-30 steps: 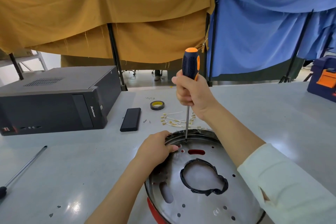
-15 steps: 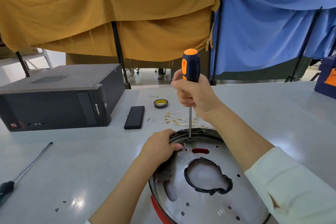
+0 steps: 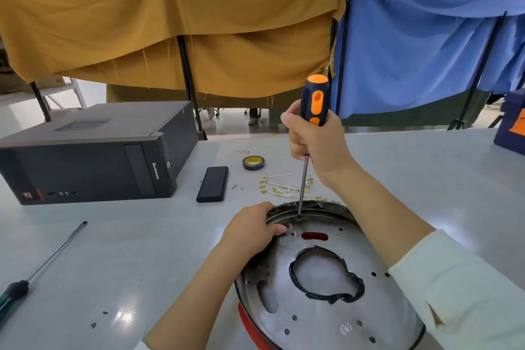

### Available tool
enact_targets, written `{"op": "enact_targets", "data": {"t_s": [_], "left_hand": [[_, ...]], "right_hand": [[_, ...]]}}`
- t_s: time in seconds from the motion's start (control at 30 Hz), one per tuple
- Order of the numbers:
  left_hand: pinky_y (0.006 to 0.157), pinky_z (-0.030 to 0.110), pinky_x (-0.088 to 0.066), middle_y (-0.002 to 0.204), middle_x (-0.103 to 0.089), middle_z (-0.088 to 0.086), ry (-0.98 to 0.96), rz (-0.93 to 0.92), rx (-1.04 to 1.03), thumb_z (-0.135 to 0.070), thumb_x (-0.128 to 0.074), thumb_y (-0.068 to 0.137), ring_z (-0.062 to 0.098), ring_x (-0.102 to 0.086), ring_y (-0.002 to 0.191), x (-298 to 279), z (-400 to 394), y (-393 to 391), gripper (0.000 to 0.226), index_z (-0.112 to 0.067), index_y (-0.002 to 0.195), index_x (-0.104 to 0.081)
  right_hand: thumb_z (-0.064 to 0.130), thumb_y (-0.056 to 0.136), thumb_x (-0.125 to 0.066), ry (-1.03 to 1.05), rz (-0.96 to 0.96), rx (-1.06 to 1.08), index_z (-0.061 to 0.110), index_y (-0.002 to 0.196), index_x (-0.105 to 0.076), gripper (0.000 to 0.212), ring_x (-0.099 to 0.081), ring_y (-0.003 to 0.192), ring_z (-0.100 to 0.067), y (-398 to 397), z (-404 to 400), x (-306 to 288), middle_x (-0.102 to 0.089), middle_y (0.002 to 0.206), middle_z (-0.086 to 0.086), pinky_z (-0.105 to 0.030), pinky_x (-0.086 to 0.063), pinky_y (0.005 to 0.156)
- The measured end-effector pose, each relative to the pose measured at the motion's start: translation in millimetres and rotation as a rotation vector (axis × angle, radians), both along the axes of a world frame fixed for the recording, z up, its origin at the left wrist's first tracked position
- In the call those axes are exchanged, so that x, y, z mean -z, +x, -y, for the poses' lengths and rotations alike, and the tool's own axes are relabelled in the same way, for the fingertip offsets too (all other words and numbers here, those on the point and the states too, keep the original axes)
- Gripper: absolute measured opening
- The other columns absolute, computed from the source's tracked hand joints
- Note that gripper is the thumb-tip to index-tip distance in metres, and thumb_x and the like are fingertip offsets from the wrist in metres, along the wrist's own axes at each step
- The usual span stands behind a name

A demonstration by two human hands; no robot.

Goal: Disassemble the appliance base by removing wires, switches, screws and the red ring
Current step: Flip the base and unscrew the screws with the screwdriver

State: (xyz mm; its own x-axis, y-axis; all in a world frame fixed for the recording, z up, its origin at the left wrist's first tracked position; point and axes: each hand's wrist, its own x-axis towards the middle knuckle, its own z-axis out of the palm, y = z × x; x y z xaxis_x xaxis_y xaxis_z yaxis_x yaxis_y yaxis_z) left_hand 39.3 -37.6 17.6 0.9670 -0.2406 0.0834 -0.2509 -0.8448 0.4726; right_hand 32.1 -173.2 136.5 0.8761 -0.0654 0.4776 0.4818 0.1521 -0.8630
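Since a second earlier little had shifted: my view had swung slightly, so the PC (image 3: pixel 93 150) sat more to the right, and the driver (image 3: pixel 314 111) had turned a little in my grip, its tip staying at the same spot on the base (image 3: pixel 326 278).

I kept the base flat on the table (image 3: pixel 127 250), underside up, so the far edge faced me and the screw there could be reached from straight above. It lay right before me at the near edge, the red ring (image 3: pixel 250 324) showing under its near-left rim, not yet off. A loop of black tape (image 3: pixel 326 275) lay on the metal plate, and red showed through a slot (image 3: pixel 314 235) near the far side.

My left hand (image 3: pixel 252 229) curled over the far-left rim, fingers hooked on it, which I judged was to stop the base spinning under the torque. My right hand (image 3: pixel 315 142) was wrapped round the driver's handle, holding it nearly upright, the shaft running down to the tip just inside the far rim; the screw itself was too small for me to make out.

Beyond the base, loose wires (image 3: pixel 281 186) with brass ends lay together on the table, seemingly already pulled out. A tape roll (image 3: pixel 252 163), a black case (image 3: pixel 213 184) and a few tiny screws (image 3: pixel 237 187) lay nearby, and a second driver (image 3: pixel 42 267) lay well off to the left. Nothing sat in a container.
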Motion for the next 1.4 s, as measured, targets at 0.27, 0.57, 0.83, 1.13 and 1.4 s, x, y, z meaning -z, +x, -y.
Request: {"op": "enact_targets", "data": {"t_s": [0.27,0.57,0.83,1.13,1.4], "left_hand": [[0.071,0.026,-0.04,0.108,-0.065,-0.001,-0.009,-0.004,-0.004,-0.044,-0.064,0.085,0.02,-0.058,0.097,0.5,0.0,1.4,0.035,-0.023,0.112,-0.056],[0.069,0.027,-0.04,0.107,-0.065,0.0,-0.008,-0.014,-0.006,-0.044,-0.064,0.084,0.021,-0.058,0.095,0.1,0.0,1.3,0.034,-0.023,0.11,-0.056],[0.072,0.028,-0.043,0.107,-0.065,0.0,-0.014,-0.025,-0.009,-0.044,-0.064,0.084,0.021,-0.058,0.096,0.3,0.4,1.5,0.036,-0.023,0.112,-0.056],[0.077,0.028,-0.043,0.117,-0.062,0.001,-0.009,-0.023,-0.016,-0.044,-0.064,0.084,0.023,-0.057,0.105,-0.1,0.0,0.1,0.045,-0.023,0.122,-0.053],[0.074,0.029,-0.043,0.113,-0.064,0.001,-0.019,-0.034,-0.009,-0.044,-0.064,0.084,0.022,-0.058,0.101,0.8,-0.1,1.1,0.041,-0.023,0.118,-0.055]], "right_hand": [[0.014,0.087,-0.065,-0.177,0.131,0.378,0.018,0.087,-0.051,0.014,-0.052,0.05,-0.015,-1.0,5.4,5.8,-0.054,0.065,-0.002,-0.016,-0.045,0.045],[0.006,0.092,-0.056,-0.074,-0.035,-0.205,0.017,0.064,-0.037,0.035,-0.022,0.041,-0.012,3.0,4.8,-1.5,-0.028,0.048,0.003,-0.021,-0.025,0.04],[0.021,0.087,-0.068,-0.215,-0.054,0.115,0.016,0.081,-0.054,0.016,-0.053,0.049,-0.013,-0.5,10.7,-8.5,-0.055,0.059,0.004,-0.031,-0.056,0.058],[0.011,0.088,-0.06,-0.146,-0.075,-0.342,0.016,0.075,-0.047,0.019,-0.026,0.04,-0.011,-1.2,13.1,-5.0,-0.032,0.048,0.006,-0.019,-0.029,0.039],[0.026,0.09,-0.062,0.04,-0.085,0.349,0.025,0.086,-0.047,0.016,-0.049,0.053,-0.004,-4.5,-2.7,5.9,-0.049,0.07,0.005,-0.023,-0.049,0.053]]}}
